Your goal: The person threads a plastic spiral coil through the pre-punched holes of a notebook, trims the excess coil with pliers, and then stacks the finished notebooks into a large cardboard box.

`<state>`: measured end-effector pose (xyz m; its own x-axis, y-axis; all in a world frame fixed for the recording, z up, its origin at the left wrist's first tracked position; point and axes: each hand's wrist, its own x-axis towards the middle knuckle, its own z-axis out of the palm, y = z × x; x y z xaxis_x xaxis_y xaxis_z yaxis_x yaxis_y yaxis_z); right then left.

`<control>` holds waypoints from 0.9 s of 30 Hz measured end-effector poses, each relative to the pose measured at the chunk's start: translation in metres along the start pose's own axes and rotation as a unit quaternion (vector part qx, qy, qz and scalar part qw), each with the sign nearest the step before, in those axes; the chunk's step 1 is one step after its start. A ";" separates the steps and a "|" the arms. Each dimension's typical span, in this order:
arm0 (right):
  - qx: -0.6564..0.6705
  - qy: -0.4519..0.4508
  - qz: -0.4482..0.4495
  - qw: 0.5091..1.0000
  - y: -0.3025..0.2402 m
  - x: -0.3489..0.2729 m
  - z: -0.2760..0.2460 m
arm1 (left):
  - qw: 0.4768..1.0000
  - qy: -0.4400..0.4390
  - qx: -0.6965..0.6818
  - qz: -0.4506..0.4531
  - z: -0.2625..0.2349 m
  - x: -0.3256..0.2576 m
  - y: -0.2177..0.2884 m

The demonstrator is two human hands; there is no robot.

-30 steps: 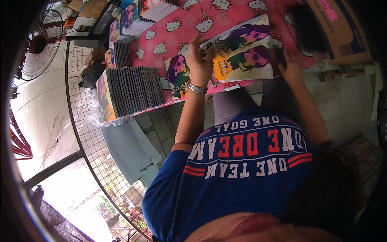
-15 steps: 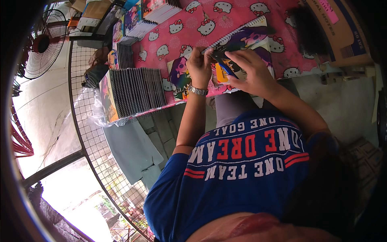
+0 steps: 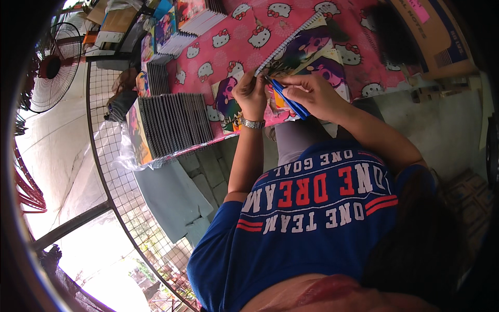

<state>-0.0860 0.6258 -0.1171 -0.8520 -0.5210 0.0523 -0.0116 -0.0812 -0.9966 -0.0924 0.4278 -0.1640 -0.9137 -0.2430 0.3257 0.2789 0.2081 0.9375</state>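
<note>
A spiral notebook with a colourful cartoon cover lies slantwise over other covers on the table, its wire coil running along the upper left edge. At the near end of that coil, my left hand is closed in a pinch on the notebook's corner. My right hand grips blue-handled pliers, whose jaws meet the coil end beside my left fingertips. Exactly what the jaws touch is too small to tell. Loose printed covers lie under and beside my hands.
A long row of spiral-bound notebooks stands at the table's left edge, with more stacks behind. The table has a pink patterned cloth. A cardboard box sits at the right. A fan stands far left.
My right hand has closed around the pliers' handles, which were spread wider before, and the jaws have come to the coil end. The view has shifted slightly.
</note>
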 end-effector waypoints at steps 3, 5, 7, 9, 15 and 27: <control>-0.012 -0.017 0.017 1.000 -0.008 -0.010 -0.004 | 0.998 -0.014 0.040 0.039 -0.009 0.000 0.018; -0.061 -0.001 -0.047 0.997 -0.015 -0.018 -0.025 | 0.990 0.033 0.109 0.083 -0.025 0.011 0.043; -0.039 0.063 -0.070 0.995 -0.007 -0.029 -0.049 | 0.975 0.052 0.153 0.151 -0.044 0.026 0.083; -0.089 0.165 -0.055 0.981 0.013 -0.036 -0.084 | 0.934 0.005 0.289 0.209 -0.070 0.045 0.096; -0.534 0.169 0.024 0.828 0.097 -0.042 -0.156 | 0.822 -0.155 0.548 0.020 -0.088 0.077 -0.010; -0.696 0.317 0.117 0.633 0.129 0.056 -0.251 | 0.896 -0.314 0.302 0.092 0.073 0.072 -0.041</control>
<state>-0.2671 0.7995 -0.2591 -0.9494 0.1013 0.2973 0.0795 0.9932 -0.0848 -0.1913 0.4714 -0.1877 -0.9080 0.3886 0.1568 0.4036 0.7102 0.5768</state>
